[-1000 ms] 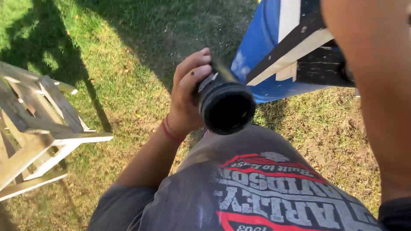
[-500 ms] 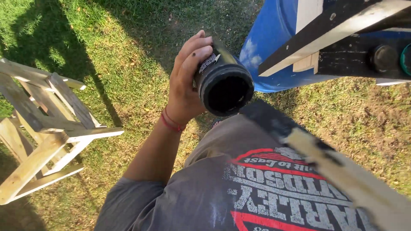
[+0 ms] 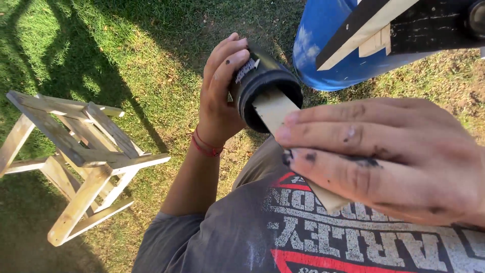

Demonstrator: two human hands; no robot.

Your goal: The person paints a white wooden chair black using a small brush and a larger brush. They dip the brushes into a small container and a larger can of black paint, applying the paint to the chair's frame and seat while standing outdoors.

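My left hand (image 3: pixel 218 101) is wrapped around a black jar (image 3: pixel 260 81), held tilted with its open mouth toward me, above my grey printed shirt (image 3: pixel 283 227). My right hand (image 3: pixel 389 156), its fingers smeared with black, grips a flat pale wooden stick (image 3: pixel 274 110). The stick's far end reaches into the jar's mouth. A red string bracelet (image 3: pixel 203 146) circles my left wrist. The inside of the jar is dark and hidden.
A blue barrel (image 3: pixel 328 48) stands on the grass at the upper right, with a partly black-painted wooden piece (image 3: pixel 419 30) lying across it. An unpainted wooden slatted frame (image 3: pixel 83 151) stands on the lawn to the left. Shadows cross the grass (image 3: pixel 126 60).
My right hand has come into view from the right with the wooden stick and put its end into the jar. My left hand keeps holding the jar, now a little higher.
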